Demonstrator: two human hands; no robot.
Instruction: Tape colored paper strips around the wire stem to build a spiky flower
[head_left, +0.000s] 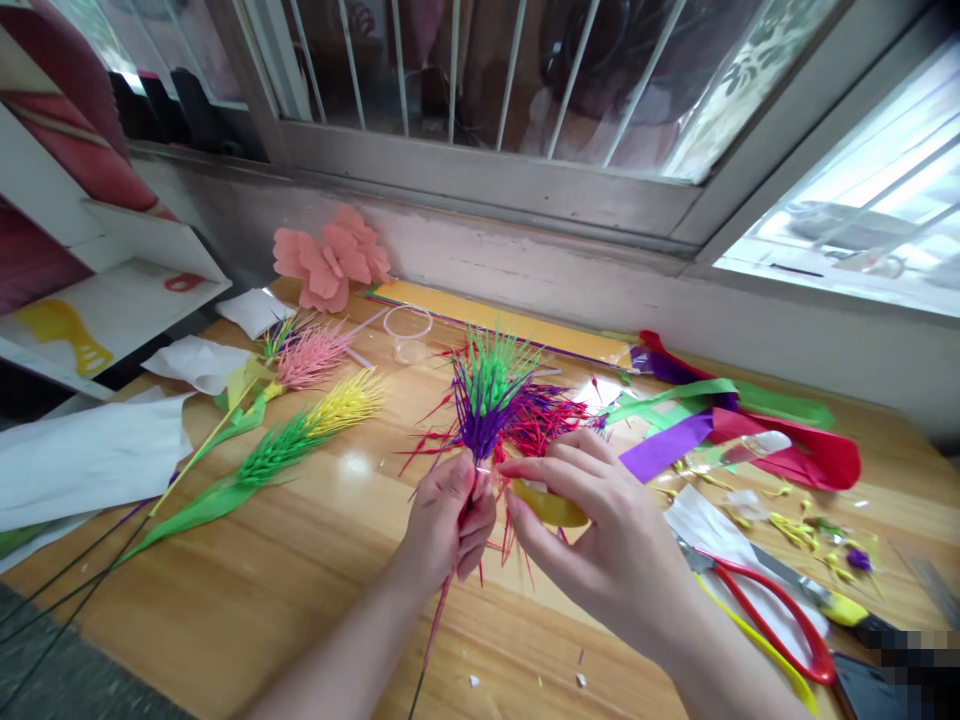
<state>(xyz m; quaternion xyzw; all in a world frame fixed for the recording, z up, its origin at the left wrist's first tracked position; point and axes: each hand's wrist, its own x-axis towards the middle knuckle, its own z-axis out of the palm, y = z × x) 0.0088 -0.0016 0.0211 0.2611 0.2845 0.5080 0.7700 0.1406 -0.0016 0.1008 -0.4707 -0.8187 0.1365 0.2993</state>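
Observation:
My left hand [446, 515] is closed round the stem of a handmade wheat ear [491, 375], green at the top and purple lower down. Its thin wrapped stem [436, 625] runs down out of the fist toward me. A roll of yellowish tape [551, 503] sits between the thumb and fingers of my right hand [607, 530], just right of the left fist. A shiny bit, apparently tape, shows at the base of the purple bristles. Behind both hands lies a pile of loose red and purple bristle pieces [544, 415], partly hidden by the ear and the right hand.
Finished green-yellow [289, 440] and pink [311, 355] wheat ears lie at left near white paper [90, 455]. A clear cup [409, 335] and a pink paper flower [330, 260] stand behind. Red-handled scissors [780, 610], a utility knife [817, 595] and coloured strips [667, 445] lie right.

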